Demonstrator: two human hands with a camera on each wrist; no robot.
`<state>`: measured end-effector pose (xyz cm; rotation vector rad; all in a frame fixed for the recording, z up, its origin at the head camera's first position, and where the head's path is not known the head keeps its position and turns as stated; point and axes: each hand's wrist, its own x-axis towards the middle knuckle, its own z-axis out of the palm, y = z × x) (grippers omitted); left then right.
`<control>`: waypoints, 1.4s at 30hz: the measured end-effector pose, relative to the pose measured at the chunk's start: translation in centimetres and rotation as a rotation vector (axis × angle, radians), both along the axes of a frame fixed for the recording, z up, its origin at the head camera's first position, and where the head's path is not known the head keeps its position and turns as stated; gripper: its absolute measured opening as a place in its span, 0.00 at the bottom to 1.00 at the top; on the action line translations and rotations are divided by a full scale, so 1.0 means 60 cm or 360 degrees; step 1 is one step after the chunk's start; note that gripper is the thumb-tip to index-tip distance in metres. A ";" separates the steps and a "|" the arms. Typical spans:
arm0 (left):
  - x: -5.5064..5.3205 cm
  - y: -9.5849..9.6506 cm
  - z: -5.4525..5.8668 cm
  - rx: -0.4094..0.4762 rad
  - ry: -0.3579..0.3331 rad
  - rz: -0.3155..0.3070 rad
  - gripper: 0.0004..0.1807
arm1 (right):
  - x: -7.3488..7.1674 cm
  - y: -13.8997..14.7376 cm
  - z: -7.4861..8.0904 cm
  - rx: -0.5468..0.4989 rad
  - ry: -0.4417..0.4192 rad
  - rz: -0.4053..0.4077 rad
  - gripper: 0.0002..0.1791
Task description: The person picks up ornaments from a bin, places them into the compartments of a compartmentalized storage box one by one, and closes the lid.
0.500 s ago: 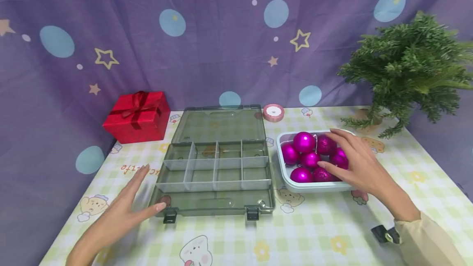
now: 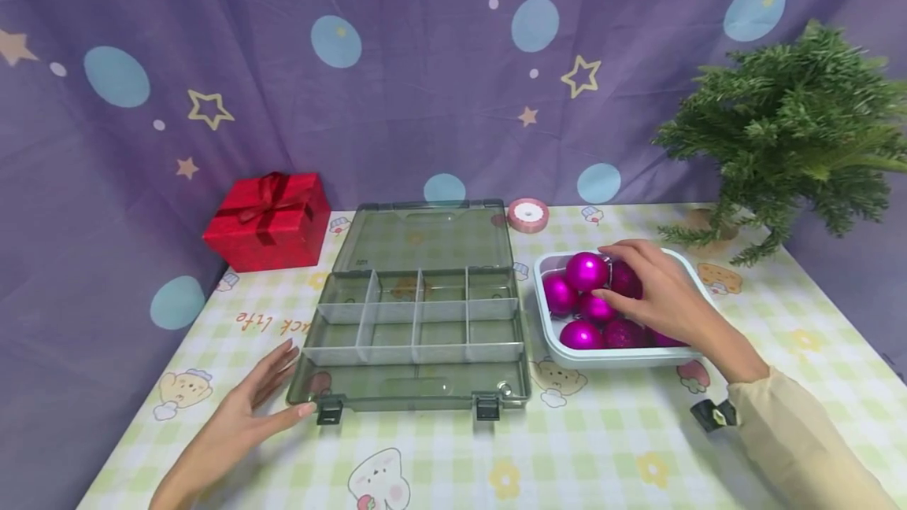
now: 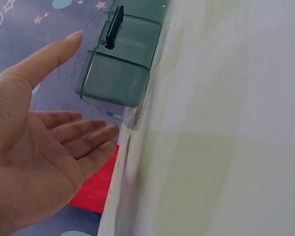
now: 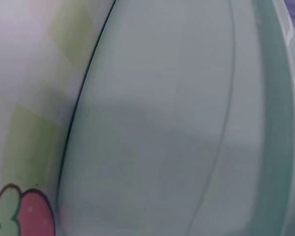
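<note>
A light blue tub (image 2: 623,358) holds several shiny and glittery magenta Christmas balls (image 2: 581,334). Over its right half is my right hand (image 2: 659,293), thumb and fingers spread around a glittery ball (image 2: 627,280) that they partly hide. The right wrist view has only the tub's side wall (image 4: 162,123) close up, with the hand out of sight. To the left lies a see-through grey compartment box (image 2: 418,352), lid folded back. My left hand (image 2: 244,423) is beside its front left corner, palm (image 3: 44,167) facing it, fingers extended and thumb tip near the latch (image 2: 329,411).
A red gift box (image 2: 272,230) stands at the back left. Behind the compartment box lies a pink ribbon roll (image 2: 528,215). An artificial fir tree (image 2: 786,116) stands at the back right, by the purple curtain (image 2: 425,101). A checked cloth (image 2: 588,447) covers the table.
My right hand has moved left and slightly up over the balls, its thumb nearer the middle of the tub. The left hand has dropped slightly lower beside the compartment box.
</note>
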<state>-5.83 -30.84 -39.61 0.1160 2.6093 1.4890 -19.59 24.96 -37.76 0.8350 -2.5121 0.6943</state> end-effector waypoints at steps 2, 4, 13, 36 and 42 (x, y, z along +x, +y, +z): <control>0.000 -0.003 -0.006 0.0009 0.0021 -0.0008 0.50 | -0.004 -0.002 -0.001 0.0010 0.0016 -0.0001 0.33; 0.000 -0.004 -0.009 0.0014 0.0037 -0.0015 0.48 | -0.007 -0.004 -0.002 0.0020 0.0025 -0.0008 0.32; -0.003 -0.005 -0.017 0.0004 0.0019 -0.0021 0.44 | -0.013 -0.010 0.000 0.0118 -0.0047 -0.0082 0.30; 0.001 -0.007 -0.024 -0.0006 0.0067 -0.0008 0.43 | -0.018 -0.029 0.018 0.0028 0.0003 0.0053 0.31; 0.000 -0.007 -0.024 -0.0011 0.0047 0.0003 0.43 | -0.011 -0.041 0.034 0.0030 -0.0106 0.0065 0.30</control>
